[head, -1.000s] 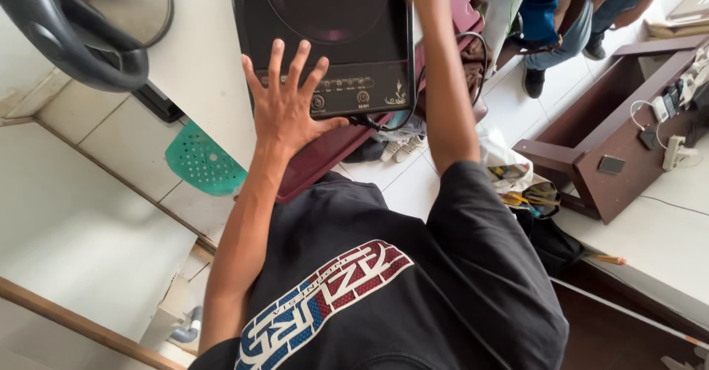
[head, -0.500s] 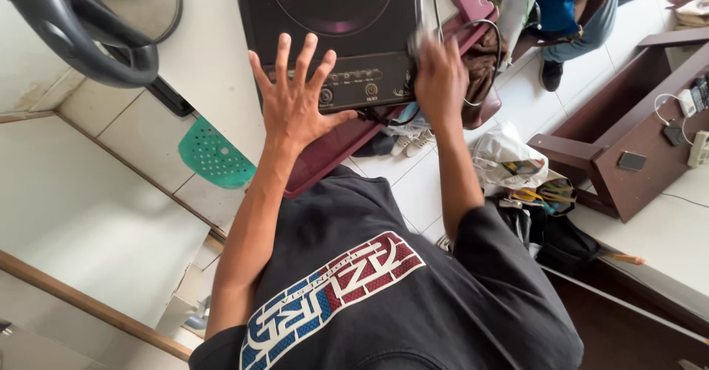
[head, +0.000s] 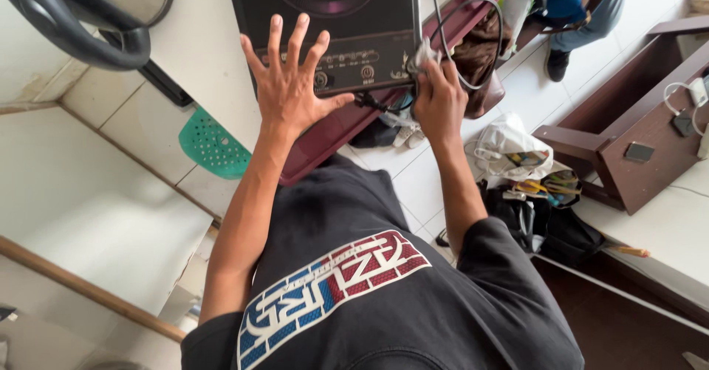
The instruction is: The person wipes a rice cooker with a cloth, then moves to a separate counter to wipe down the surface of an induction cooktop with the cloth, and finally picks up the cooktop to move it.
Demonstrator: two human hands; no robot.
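A person in a dark printed T-shirt (head: 354, 296) leans over a black induction cooktop (head: 332, 23) that lies on a maroon worktop (head: 325, 152) at the far centre of the scene, above a white tiled floor (head: 413, 185). The left hand (head: 292, 86) presses flat on the cooktop's near edge, fingers spread wide and gripping nothing, just beside the strip of control knobs (head: 347, 71). The right hand (head: 439, 100) has its grip closed at the cooktop's near right corner around a pale crumpled cloth (head: 422, 51), touching the black power cable (head: 465, 45) that loops off to the right. The step in hand appears to be steadying the appliance while working at that corner; the next move would seem to call for firm downward pressure from the left palm and care that the cable does not snag. A green perforated plastic piece (head: 210, 145) lies on the floor to the left, and a white bag (head: 509, 145) beside a brown wooden furniture piece (head: 628, 130) to the right.
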